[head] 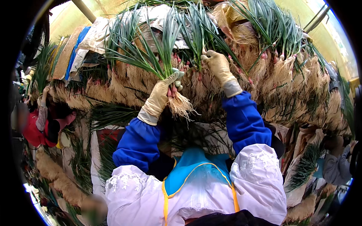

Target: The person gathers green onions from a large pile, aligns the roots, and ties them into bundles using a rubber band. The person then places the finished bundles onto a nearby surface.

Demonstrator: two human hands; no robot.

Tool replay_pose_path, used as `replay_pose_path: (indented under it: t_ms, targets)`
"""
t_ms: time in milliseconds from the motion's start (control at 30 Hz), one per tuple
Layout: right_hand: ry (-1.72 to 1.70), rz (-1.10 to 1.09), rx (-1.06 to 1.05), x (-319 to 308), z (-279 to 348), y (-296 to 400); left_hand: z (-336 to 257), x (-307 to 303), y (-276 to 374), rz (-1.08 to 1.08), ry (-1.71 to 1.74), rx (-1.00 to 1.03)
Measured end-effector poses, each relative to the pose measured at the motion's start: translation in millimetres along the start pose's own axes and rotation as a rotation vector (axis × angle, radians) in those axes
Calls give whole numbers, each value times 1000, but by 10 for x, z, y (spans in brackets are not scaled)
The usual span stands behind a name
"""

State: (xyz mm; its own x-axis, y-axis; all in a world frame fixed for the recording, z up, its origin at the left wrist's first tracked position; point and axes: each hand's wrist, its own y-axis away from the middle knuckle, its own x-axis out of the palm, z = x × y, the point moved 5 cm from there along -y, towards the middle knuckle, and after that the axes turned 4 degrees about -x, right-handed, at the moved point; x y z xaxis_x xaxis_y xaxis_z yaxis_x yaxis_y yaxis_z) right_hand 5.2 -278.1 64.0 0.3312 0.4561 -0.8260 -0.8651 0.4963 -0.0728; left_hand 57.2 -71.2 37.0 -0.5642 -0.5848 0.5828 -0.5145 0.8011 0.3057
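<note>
My left hand (157,94), in a cream work glove, grips a small bunch of onion-like plants (171,91) by the lower stems. Their long green leaves fan upward, and pinkish bulbs with pale stringy roots hang below the fist. My right hand (219,66), gloved the same way, is level with the heap's front, to the right of the bunch. Its thumb and fingertips pinch the whitish base of a single plant (204,50). Right behind both hands lies a long heap of such plants (131,75), roots toward me.
Woven sacks (96,35) and a tan sack (230,18) lie over parts of the heap. Loose leaves (113,115) stick out beneath it. A person in a red vest (34,128) works at the far left; another person (336,166) is at the right edge.
</note>
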Motion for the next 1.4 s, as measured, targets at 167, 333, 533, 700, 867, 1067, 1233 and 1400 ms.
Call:
replay_pose_path:
  t_ms: [167, 333, 533, 700, 867, 1067, 1233, 1400]
  targets:
    - [6, 138, -498, 427, 625, 919, 209, -70, -17, -118, -191, -101]
    - [-995, 347, 48, 517, 115, 548, 392, -170, -73, -115, -17, -105]
    - [-477, -193, -167, 703, 290, 282, 289, -53, 60, -126, 28, -164]
    - [-1575, 410, 14, 860, 248, 394, 312, 20, 110, 68, 137, -115]
    - [-1006, 248, 71, 737, 617, 537, 276, -7, 248, -195, -232, -152]
    - [-1887, -95, 309, 996, 318, 469, 418, 91, 167, -37, -4, -75]
    - [-1432, 37, 473, 858, 510, 639, 581, -97, 83, -99, -119, -112]
    - [-1783, -187, 456, 961, 436, 722, 544, 6, 102, -116, -95, -55]
